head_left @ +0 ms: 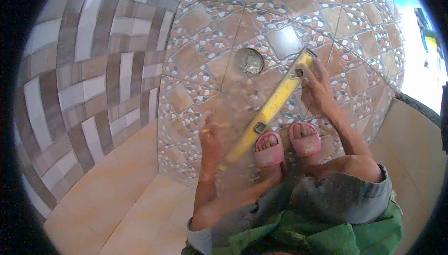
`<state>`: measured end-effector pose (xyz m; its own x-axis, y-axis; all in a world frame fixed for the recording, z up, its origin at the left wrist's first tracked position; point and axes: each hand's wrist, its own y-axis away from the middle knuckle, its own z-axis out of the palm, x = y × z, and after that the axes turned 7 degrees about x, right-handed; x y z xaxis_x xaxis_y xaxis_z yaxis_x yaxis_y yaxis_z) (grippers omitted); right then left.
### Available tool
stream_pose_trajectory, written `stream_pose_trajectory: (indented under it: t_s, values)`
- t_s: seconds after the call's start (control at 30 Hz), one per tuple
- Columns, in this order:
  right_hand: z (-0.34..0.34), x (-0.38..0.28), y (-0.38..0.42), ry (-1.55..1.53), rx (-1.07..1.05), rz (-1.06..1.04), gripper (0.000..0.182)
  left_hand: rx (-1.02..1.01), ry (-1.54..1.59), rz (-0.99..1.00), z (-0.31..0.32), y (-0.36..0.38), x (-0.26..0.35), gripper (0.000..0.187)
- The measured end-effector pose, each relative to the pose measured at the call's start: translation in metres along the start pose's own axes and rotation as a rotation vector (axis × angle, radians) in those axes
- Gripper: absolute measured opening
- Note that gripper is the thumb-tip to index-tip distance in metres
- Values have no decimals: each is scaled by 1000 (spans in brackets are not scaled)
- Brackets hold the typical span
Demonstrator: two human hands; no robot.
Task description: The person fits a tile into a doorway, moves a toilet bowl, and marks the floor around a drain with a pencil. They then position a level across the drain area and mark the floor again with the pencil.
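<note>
Right fingers [322, 72] grip level [276, 101]; left fingers [205, 119], yellow stick [223, 125] | patterned floor [198, 19], hole [250, 62] | tiled wall [125, 75]

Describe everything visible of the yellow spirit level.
The long, straight yellow bar-shaped spirit level looks like scuffed, dirty painted metal, with two dark-framed openings visible. It slants across the patterned tile floor, beside pink open-toed sandals; its lower-left end is blurred. The right hand touches it near the far end.

L hand [212, 138] + ylw item [224, 125] blurry
</note>
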<state>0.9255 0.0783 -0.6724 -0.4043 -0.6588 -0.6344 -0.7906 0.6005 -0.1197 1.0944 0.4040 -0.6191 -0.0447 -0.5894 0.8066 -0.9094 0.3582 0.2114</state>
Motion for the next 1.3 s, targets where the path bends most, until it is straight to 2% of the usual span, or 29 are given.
stream_pose_trajectory:
  t_s: [0.03, 0.13, 0.23, 0.3, 0.37, 0.47, 0.53, 0.63, 0.73, 0.83, 1.03, 1.13, 1.23, 1.3]
  values:
    - [6, 1, 10, -69, 124, 81, 57, 100, 105, 38, 4, -15, 14, 26]
    - [9, 0, 45, 128, 148, 269, 48, -179, -144, -603, 5, -45, 42, 25]
    - [8, 14, 72, 435, 3, 35, 49, -80, 28, 148, 39, -50, 21, 20]
    - [9, 13, 74, 476, -22, 61, 48, -117, 91, -88, 48, -48, 45, 16]
    - [11, 10, 72, 504, -27, 61, 48, -101, 207, -136, 61, -54, 47, 15]
    - [12, 12, 74, 526, -15, 47, 49, -15, 283, 104, 84, -62, 5, 16]
    - [12, 13, 74, 524, -12, 52, 50, 35, 88, 308, 90, -66, -7, 17]
    - [13, 13, 73, 509, 3, 51, 49, 120, 53, 460, 96, -70, -10, 22]
    - [11, 8, 70, 498, -12, 57, 49, 87, 109, 366, 95, -65, -6, 22]
    - [14, 13, 73, 492, -12, 59, 49, 97, 55, 506, 97, -72, -4, 21]
    - [13, 10, 72, 484, -35, 92, 49, 15, 12, 378, 93, -69, 4, 19]
    - [14, 9, 72, 487, -24, 86, 49, 39, 22, 482, 94, -73, 2, 19]
    - [17, 13, 74, 484, -14, 74, 49, -75, -93, 420, 90, -69, 5, 19]
    - [16, 13, 74, 502, -29, 82, 50, -26, -94, 496, 92, -72, 10, 18]
